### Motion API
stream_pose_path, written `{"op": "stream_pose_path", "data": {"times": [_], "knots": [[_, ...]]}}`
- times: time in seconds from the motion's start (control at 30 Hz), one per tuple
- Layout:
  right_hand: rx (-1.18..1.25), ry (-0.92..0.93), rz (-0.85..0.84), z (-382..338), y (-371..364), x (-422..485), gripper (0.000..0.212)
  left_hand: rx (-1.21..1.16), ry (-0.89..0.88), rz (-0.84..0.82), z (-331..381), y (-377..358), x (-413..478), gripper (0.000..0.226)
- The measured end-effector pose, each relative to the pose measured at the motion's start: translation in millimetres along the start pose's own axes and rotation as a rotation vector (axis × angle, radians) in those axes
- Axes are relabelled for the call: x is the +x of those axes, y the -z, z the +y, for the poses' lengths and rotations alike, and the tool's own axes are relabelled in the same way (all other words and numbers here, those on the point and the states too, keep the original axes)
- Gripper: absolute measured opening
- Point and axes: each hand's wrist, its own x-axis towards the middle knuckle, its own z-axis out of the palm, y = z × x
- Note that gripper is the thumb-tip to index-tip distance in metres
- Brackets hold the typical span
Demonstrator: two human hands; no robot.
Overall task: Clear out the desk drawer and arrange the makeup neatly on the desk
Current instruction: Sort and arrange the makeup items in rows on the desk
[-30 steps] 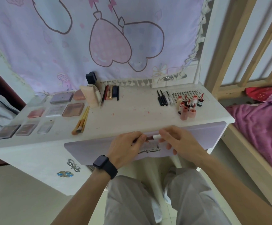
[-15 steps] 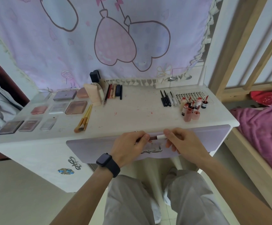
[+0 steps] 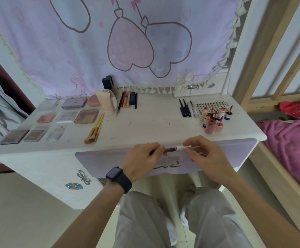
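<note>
Both hands on a lip gloss tube

At frame centre, the left hand (image 3: 142,158) pinches the dark-red lip gloss tube (image 3: 170,150); the right hand (image 3: 204,154) pinches its white cap, before the surface (image 3: 154,122).

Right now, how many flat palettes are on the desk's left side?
8. Front row: dark palette, brown, clear; middle row: pink, clear, brown; back row: purple and a faint clear one, hard to confirm.

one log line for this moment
left hand grips lip gloss | right hand pinches its cap | at desk edge
</note>
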Motion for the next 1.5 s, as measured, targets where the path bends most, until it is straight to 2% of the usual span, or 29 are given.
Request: {"op": "stream_pose_path", "data": {"times": [0.07,0.2,0.43,0.93,1.13,1.37,1.5], "knots": [[-0.007,-0.014,-0.01,-1.1,0.0,0.0,0.012,0.008,0.0,0.0,0.8,0.9,-0.4,0.038],[0.013,-0.018,-0.036,-3.5,-1.5,0.1,0.018,0.019,-0.002,-0.015,2.6,2.3,-1.7,0.033],[0.119,0.01,-0.004,-3.2,0.7,1.5,0.015,-0.153,0.045,-0.023,7.0,5.0,-3.0,0.035],[0.036,0.092,0.053,-1.1,16.5,3.1,0.012,-0.309,0.083,-0.062,1.0,6.3,0.9,0.037],[-0.067,0.153,0.086,-4.5,21.0,4.5,0.021,-0.419,0.107,-0.063,-0.1,7.0,3.2,0.04],[-0.095,0.188,0.143,-6.2,23.0,1.9,0.017,-0.419,0.117,-0.057,0.7,10.8,4.5,0.043],[-0.11,0.184,0.156,-6.1,23.6,2.4,0.024,-0.376,0.112,-0.04,-1.0,11.8,5.4,0.039]]}}
